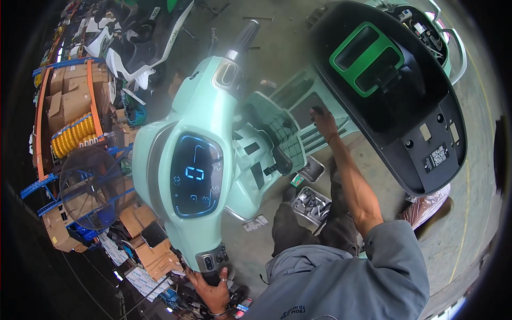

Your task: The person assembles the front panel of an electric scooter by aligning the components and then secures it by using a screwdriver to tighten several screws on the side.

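Note:
A mint-green scooter front, with a lit display, fills the middle left. My left hand is wrapped round its left handlebar grip at the bottom. My right hand reaches over the floorboard, fingers curled; what they hold, if anything, is too small to make out. Right of it lies the black underside of a seat unit with a green frame. The bare right grip points toward the top.
Metal trays of tools sit on the floor by my legs. A fan stands left, before shelving with cartons. Another white scooter is at the upper left; scattered cardboard lies at the lower left.

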The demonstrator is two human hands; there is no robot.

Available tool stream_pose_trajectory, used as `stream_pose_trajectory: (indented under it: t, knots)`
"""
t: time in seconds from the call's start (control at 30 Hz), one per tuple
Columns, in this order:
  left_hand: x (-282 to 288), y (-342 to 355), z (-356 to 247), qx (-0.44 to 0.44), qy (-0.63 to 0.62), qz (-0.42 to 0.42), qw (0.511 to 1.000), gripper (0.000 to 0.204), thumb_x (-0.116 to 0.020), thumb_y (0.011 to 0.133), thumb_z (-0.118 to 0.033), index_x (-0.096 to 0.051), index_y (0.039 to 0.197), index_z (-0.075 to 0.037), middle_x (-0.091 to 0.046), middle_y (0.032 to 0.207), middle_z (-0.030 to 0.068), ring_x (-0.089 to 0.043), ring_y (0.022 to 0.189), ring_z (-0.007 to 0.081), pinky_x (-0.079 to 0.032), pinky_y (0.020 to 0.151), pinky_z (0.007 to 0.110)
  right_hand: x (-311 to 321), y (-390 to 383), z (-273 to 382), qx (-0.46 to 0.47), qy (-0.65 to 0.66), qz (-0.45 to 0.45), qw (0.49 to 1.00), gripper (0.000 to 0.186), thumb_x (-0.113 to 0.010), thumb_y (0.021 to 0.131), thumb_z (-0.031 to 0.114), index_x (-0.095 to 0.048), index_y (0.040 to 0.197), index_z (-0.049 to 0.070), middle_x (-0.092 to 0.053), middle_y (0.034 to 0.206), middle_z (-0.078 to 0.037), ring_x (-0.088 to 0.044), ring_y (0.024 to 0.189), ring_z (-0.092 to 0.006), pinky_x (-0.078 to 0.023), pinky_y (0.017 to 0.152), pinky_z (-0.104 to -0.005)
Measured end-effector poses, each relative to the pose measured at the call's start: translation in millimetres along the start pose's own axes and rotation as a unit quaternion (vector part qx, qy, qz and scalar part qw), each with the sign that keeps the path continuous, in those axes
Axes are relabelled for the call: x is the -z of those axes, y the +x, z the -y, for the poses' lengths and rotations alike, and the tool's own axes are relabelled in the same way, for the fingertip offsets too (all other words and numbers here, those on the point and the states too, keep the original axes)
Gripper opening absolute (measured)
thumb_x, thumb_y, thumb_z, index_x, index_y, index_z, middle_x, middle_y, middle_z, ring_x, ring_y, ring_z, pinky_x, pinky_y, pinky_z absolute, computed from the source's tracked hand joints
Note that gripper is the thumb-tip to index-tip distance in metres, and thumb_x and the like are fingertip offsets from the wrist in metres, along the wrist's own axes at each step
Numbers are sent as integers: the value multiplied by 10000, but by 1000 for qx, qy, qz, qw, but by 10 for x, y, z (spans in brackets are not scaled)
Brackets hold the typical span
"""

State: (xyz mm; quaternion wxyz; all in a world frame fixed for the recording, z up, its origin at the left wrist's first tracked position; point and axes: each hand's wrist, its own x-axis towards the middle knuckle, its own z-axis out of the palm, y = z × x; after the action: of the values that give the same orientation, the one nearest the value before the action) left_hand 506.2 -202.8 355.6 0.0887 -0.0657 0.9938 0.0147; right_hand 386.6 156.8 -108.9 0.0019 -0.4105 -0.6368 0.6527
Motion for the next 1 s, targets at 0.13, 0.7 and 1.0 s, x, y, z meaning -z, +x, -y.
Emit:
stream_pose_trajectory:
  t: [0.13,0.7,1.0]
  knots:
    - [-14,-83,190,-18,169,74,983,1005,-746,837,-293,-64,1551,-100,-103,1607,135,-260,1374,482,-296,1145,414,-118,131,-394,6,-68,-36,997,351,-613,873,289,-668,1090,19,-703,1021,-163,-684,924,-300,-513,850,-370]
    - [-416,186,202,51,15,-36,998,826,-836,723,-330,-445,1329,74,-398,1354,269,-485,1187,387,-399,1002,458,-663,2341,-354,100,-663,-42,741,409,-638,844,338,-656,1139,56,-659,1098,-195,-622,1067,-340,-485,894,-480]
    - [-435,284,250,59,24,-21,998,749,-819,753,-314,-471,1292,73,-448,1298,254,-516,1129,363,-426,964,441,-933,2762,-629,-44,-627,74,774,304,-606,840,281,-730,1071,127,-687,1164,-42,-597,1161,-252,-517,767,-465]
